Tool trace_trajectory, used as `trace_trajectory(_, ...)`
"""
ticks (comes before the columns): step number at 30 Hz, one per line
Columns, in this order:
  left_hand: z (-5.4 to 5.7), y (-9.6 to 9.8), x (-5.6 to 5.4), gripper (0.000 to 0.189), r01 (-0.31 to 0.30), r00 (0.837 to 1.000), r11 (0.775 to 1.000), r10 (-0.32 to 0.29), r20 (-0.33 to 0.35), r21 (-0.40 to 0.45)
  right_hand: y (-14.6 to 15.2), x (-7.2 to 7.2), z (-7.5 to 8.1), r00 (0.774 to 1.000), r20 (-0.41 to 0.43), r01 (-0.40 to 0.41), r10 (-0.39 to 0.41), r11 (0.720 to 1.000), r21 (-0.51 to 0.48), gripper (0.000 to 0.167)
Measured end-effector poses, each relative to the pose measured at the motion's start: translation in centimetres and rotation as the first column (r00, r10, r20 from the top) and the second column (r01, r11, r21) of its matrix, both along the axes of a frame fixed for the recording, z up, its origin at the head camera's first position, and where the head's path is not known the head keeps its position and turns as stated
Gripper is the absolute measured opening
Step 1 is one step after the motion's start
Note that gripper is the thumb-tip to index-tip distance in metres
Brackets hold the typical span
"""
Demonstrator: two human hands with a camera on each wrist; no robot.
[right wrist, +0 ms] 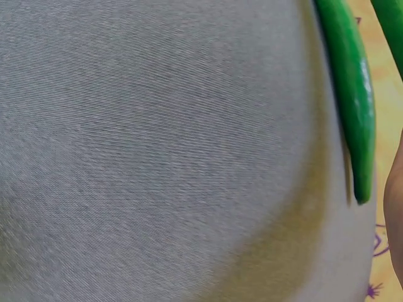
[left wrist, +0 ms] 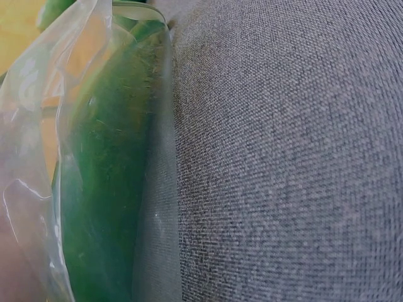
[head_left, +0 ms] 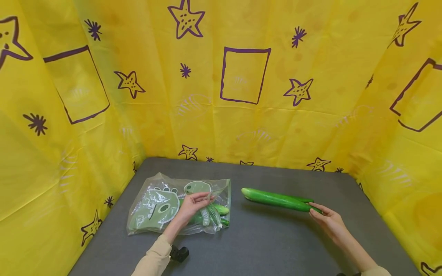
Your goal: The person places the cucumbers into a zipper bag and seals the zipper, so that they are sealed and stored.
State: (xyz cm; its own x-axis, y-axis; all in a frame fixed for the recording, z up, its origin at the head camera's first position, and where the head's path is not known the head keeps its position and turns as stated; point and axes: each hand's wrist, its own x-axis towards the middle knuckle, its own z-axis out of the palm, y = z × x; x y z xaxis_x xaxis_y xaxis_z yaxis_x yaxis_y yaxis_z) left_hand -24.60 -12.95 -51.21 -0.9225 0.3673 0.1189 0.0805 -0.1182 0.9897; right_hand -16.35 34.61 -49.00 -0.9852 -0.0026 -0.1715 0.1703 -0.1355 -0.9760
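Observation:
A clear plastic bag (head_left: 145, 220) printed with green cartoon animals lies on the left of the table, with long cucumbers (head_left: 221, 209) inside near its mouth. My left hand (head_left: 190, 207) pinches the bag's upper layer near that mouth. In the left wrist view a cucumber (left wrist: 107, 182) shows through the plastic. My right hand (head_left: 329, 220) holds another long cucumber (head_left: 276, 199) by its right end, its pale tip pointing left toward the bag. Behind it lies one more slender green cucumber (head_left: 305, 199), mostly hidden in the head view; the right wrist view shows its tapered end (right wrist: 357, 113).
The grey cloth-covered table (head_left: 262, 245) is enclosed by yellow curtains (head_left: 155, 50) with star and fish drawings. A black device (head_left: 179, 253) sits at my left wrist.

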Motion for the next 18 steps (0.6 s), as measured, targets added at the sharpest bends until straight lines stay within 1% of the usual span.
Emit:
trace_trajectory(6,0.0,0.0,-0.1,0.046,-0.004,1.000,1.000,0.004,0.000,-0.007,0.4,-0.3,1.2,0.997,-0.072,-0.031,0.029,0.999,-0.034,0.030)
trace_trajectory(10,0.0,0.0,-0.1,0.045,-0.014,1.000,1.000,0.014,-0.010,-0.017,0.6,-0.5,1.9,0.989,-0.128,-0.084,0.077,0.995,-0.049,0.030)
trace_trajectory(12,-0.1,0.1,-0.1,0.044,-0.018,1.000,1.000,0.018,-0.014,-0.018,0.7,-0.7,2.1,0.984,-0.151,-0.104,0.099,0.994,-0.029,0.030)
trace_trajectory(14,-0.2,0.1,-0.1,0.043,-0.022,1.000,1.000,0.022,-0.018,-0.017,0.6,-0.9,2.2,0.982,-0.155,-0.113,0.111,0.994,0.000,0.030)
trace_trajectory(18,-0.3,0.1,-0.1,0.042,-0.021,0.999,1.000,0.021,-0.025,-0.008,0.3,-1.3,2.2,0.985,-0.129,-0.102,0.114,0.990,0.094,0.027)
